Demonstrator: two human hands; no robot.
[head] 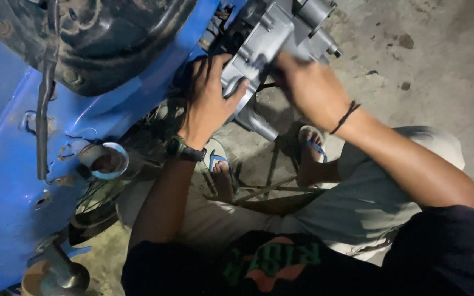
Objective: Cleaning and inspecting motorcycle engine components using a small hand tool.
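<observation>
A grey cast-metal engine part (pixel 272 30) hangs beside a blue vehicle body (pixel 12 164) at the top middle of the head view. My left hand (pixel 209 96), with a dark watch on its wrist, grips the part's lower left edge, thumb pressed on its face. My right hand (pixel 308 85) is blurred and lies on the part's lower right side; its fingers curl against the metal. A thin dark band circles that wrist. The far side of the part is hidden behind the blue panel.
A black seat or cover (pixel 100 38) sits at top left, with a dark cable (pixel 42 109) running down the blue panel. A round metal opening (pixel 107 160) is below. My feet in blue-strapped sandals (pixel 220 164) rest on the concrete floor (pixel 440 66).
</observation>
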